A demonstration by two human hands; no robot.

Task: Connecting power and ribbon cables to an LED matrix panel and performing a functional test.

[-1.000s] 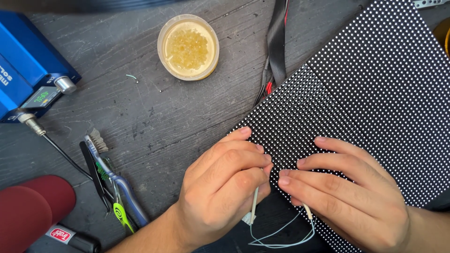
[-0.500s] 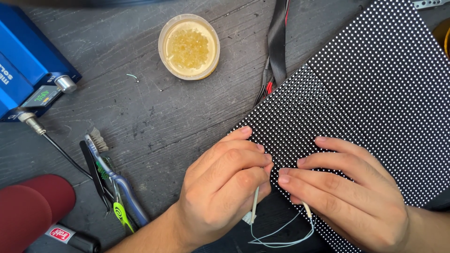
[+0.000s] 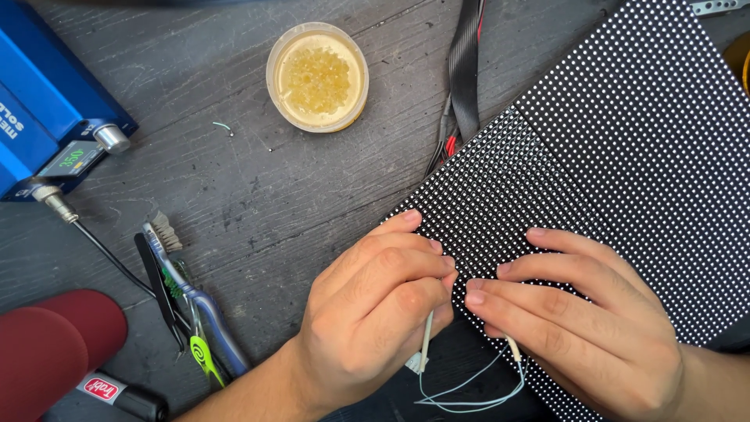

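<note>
Your left hand (image 3: 375, 312) is curled into a loose fist at the near corner of the black dotted panel (image 3: 625, 156), fingers pinched round a thin white stick (image 3: 426, 341) that pokes out below your knuckles. Your right hand (image 3: 578, 320) lies flat on the same corner, fingers pressed on the dot grid, with a second small white piece (image 3: 513, 348) tucked under it; I cannot tell whether you are gripping that piece or only resting on it. Pale thin wires (image 3: 469, 391) loop from both pieces just off the panel's near edge.

Watch these risks:
- Both fingertips meet at one spot on the panel's corner. Press too hard and you could knock a dot loose or scratch the grid.
- The wire loop hangs slack beside the panel edge. Shifting either wrist could snag it and pull the tips off their spot.
- The panel lies skewed on the dark wooden table (image 3: 234, 195), held only by your right hand. Lift that hand and it may slide.
- The open jar of yellowish granules (image 3: 317, 76) sits well beyond the panel's far-left edge, next to the flat grey cable (image 3: 466, 70); tugging the cable could tip it.
- The brush (image 3: 187, 297) and blue box (image 3: 47, 117) lie well left of the panel, out of harm's way.
</note>
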